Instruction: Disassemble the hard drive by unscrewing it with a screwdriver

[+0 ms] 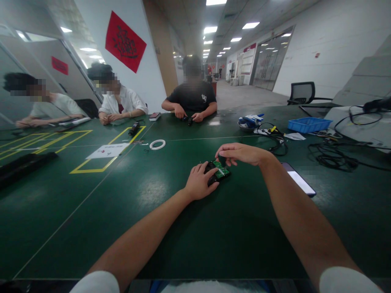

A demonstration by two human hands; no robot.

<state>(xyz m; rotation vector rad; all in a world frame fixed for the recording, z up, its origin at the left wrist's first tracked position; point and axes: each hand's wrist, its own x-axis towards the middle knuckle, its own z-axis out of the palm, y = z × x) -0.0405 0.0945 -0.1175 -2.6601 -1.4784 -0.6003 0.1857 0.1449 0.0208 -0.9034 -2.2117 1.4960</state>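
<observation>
Pinching what appears to be a short dark tool (pixel 222 158), the right hand (pixel 240 154) bends over a green circuit board (pixel 222 173), already bare in its black casing (pixel 210 166) beneath the spread left hand (pixel 199 182) on the green tabletop (pixel 183 232); remaining fasteners are indiscernible.

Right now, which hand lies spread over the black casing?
The left hand, resting across the casing; the right hand instead holds a dark object at the green board.
</observation>
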